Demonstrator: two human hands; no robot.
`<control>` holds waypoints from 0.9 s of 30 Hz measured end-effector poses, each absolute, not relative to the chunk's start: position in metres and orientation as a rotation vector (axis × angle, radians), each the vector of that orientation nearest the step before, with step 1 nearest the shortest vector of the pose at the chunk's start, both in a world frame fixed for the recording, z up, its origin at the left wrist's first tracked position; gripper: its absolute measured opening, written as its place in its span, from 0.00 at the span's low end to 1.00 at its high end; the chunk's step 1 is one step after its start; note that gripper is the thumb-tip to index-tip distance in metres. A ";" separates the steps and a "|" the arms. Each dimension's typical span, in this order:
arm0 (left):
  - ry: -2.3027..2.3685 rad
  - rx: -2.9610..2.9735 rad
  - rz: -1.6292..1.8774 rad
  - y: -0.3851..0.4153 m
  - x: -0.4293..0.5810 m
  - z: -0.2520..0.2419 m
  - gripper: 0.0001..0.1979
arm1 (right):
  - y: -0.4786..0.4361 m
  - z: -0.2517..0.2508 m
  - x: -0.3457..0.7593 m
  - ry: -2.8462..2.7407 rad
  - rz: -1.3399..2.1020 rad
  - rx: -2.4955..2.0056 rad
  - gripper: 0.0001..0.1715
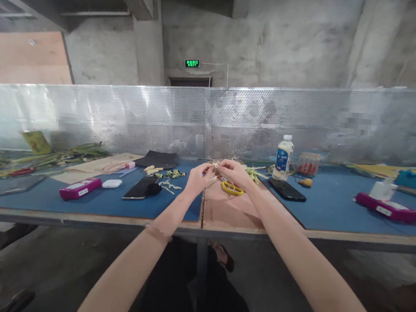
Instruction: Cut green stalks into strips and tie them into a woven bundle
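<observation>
Worktop (173,208) with left grip (199,176) and right grip (233,170), both pinching a small pale plant piece (215,166); yellow loop (232,191) and green stalks (253,174) near the right.

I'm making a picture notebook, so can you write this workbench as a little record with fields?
Hands: left hand and right hand together pinch a pale piece, too small to name
Near hands: yellow loop
Standing: white-capped bottle, right of the hands
Lying: black phone, near the bottle
Background: lit green exit sign
</observation>
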State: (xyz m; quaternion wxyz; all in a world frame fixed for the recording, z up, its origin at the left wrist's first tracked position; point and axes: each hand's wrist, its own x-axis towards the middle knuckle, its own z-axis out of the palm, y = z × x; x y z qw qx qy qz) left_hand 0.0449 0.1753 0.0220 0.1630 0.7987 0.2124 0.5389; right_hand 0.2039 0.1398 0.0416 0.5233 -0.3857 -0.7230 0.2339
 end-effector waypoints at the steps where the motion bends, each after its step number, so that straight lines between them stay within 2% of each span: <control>1: 0.604 2.283 1.540 0.175 0.045 0.022 0.11 | 0.139 0.042 0.203 -1.729 0.565 -0.920 0.10; 27: 0.597 2.415 1.542 0.171 0.043 0.025 0.12 | 0.141 0.042 0.209 -1.808 0.608 -0.844 0.11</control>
